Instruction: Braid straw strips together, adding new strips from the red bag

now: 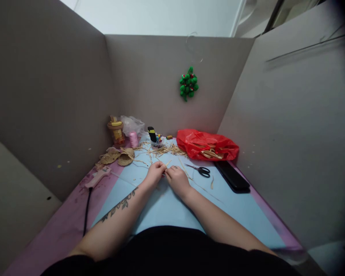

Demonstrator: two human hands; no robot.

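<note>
My left hand [155,173] and my right hand [177,179] meet over the middle of the blue table sheet [172,214], fingers closed in a pinch. A pale straw strand [168,162] sticks up from between the fingertips; most of what they hold is hidden. Just beyond lies a pile of loose dry straw [172,150], with some strands trailing around my hands. To the right of my right hand are black-handled scissors [202,171], lying with the blades partly apart.
At left lie a pink glue gun [99,177] with a black cord and woven straw pieces [125,156]. Farther back stand a pink thread spool [133,139], a lidded cup [116,132] and a pen tub [156,144]. A red plastic bag [207,143] and black case [232,177] lie right. Grey panels [161,76] enclose the table.
</note>
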